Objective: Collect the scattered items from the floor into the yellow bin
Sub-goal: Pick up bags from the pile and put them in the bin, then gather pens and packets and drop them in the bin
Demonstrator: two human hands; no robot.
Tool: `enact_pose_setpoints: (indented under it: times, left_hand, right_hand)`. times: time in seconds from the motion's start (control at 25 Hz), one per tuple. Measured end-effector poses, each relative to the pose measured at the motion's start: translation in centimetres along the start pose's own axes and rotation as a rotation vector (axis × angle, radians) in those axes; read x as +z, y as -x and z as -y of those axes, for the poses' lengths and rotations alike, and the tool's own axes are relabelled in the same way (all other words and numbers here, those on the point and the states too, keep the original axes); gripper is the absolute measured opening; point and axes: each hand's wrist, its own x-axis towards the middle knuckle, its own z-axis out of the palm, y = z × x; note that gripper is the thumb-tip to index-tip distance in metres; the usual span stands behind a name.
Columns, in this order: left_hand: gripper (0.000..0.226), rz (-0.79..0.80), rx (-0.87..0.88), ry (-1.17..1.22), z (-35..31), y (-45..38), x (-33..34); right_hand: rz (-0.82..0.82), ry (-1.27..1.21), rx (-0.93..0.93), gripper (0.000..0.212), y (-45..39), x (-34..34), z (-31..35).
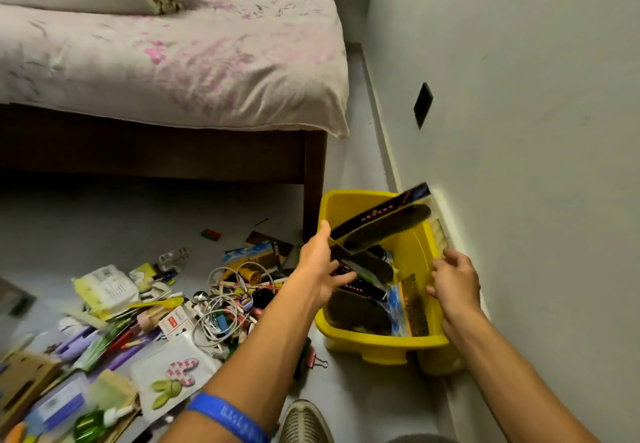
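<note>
Grey bedroom floor [145, 220] runs between a low bed [166, 61] and a pale wall [519, 96]. Against the wall's base stands the yellow bin [377, 340], already holding flat dark things, some slanting up past its far rim. Both hands reach into it. The left hand [320, 271] lies over the near-left rim, fingers mostly straight, touching a dark strip [356, 281]; whether it grips is unclear. The right hand [455, 278] sits at the right rim, fingers curled; what it holds, if anything, I cannot tell. Most of the scattered items [156, 318] lie heaped on the floor left of the bin: cables, pens, packets, cards. Judging from this, the long leaning pieces could tip out over the rim if nudged, and pressing on one side might tilt the bin.
</note>
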Motion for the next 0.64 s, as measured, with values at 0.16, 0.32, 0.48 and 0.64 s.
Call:
enact_pose_setpoints:
  times: [0.16, 0.32, 0.48, 0.64]
  left_hand:
    - [0.054, -0.086, 0.043, -0.059, 1.5, 1.1, -5.8]
    - [0.04, -0.261, 0.093, -0.112, 2.2, 2.3, -12.6]
    - [0.022, -0.441, 0.121, -0.27, 3.6, 1.0, -18.6]
    - [0.019, -0.412, 0.128, -0.659, 7.7, -2.1, -22.6]
  right_hand:
    - [0.035, 0.062, -0.029, 0.033, 2.3, 1.9, -1.2]
    - [0.224, 0.132, -0.096, 0.022, 5.3, 5.5, -1.6]
    - [0.453, 0.209, -0.191, 0.017, 8.9, 10.5, -4.0]
    - [0.63, 0.584, -0.358, 0.02, 10.7, 15.0, -11.2]
